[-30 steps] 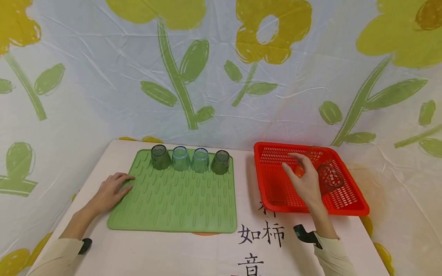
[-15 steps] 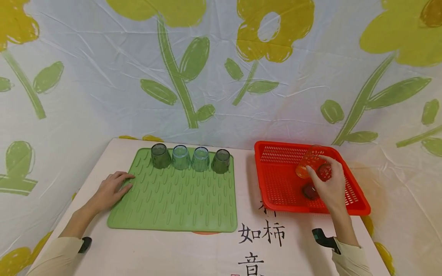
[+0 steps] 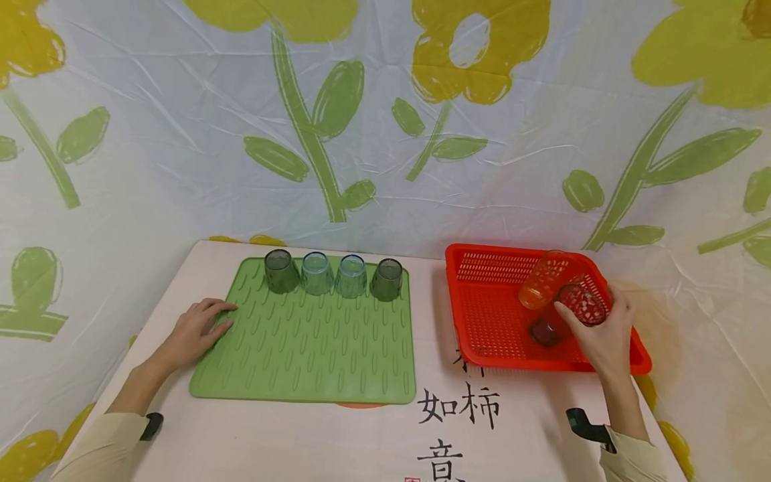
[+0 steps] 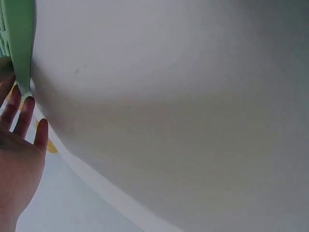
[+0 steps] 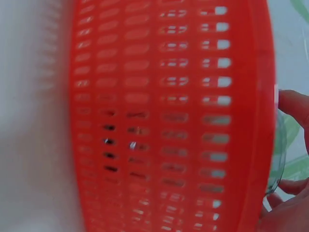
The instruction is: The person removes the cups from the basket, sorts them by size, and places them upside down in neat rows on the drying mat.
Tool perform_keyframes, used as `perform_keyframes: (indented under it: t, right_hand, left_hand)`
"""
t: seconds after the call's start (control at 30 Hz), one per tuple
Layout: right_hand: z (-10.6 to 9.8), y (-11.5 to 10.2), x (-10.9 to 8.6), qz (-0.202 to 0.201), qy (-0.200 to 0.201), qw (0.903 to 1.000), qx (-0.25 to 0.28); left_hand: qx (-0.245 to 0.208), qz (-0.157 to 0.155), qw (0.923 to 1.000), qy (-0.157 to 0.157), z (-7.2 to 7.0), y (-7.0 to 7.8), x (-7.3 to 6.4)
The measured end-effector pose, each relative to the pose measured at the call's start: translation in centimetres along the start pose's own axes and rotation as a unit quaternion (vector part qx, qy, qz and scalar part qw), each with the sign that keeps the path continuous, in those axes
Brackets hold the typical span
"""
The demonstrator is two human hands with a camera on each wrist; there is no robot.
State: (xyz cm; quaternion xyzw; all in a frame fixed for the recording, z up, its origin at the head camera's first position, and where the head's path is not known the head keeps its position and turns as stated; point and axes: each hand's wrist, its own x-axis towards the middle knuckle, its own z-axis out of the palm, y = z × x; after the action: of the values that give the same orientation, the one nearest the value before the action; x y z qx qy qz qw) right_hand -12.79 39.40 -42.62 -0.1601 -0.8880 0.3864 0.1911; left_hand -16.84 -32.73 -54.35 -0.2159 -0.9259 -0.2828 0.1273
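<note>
Gripping the tilted dark glass (image 3: 576,304), fingers wide round its rim, the right hand (image 3: 605,335) risks knocking the clear glass (image 3: 541,282) farther back in the red basket (image 3: 488,314) by lifting sideways.

My right fingers (image 3: 620,304) have one tumbler (image 3: 581,303) between them in the basket (image 3: 524,363), another tumbler (image 3: 543,279) beyond; well left, four tumblers (image 3: 317,273) on the drying mat (image 3: 307,341).

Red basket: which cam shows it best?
Head. It shows the red basket from above, inside and rim, though the right hand hides part of the right side. Right wrist gets only a close slotted wall, cut off by the frame; left wrist shows none of it.
</note>
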Motion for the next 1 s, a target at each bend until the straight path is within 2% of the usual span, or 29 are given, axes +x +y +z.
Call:
perform_keyframes:
  t: [0.3, 0.43, 0.73, 1.0]
  right_hand:
    - [-0.2, 1.4, 0.1, -0.004, -0.075, 0.9969, -0.023]
    - [-0.2, 1.6, 0.0, 0.015, -0.091, 0.9954, -0.025]
    - [-0.4, 1.6, -0.1, 0.056, -0.110, 0.9900, -0.068]
    - [-0.3, 1.3, -0.5, 0.049, -0.088, 0.9943, -0.035]
  left_hand:
    - [-0.001, 0.000, 1.0000, 0.004, 0.0, 0.0, 0.0]
    - [-0.002, -0.004, 1.0000, 0.001, 0.1, 0.1, 0.0]
    - [0.001, -0.008, 1.0000, 0.001, 0.2, 0.2, -0.2]
    - [0.006, -0.008, 0.9999, -0.003, 0.0, 0.3, -0.1]
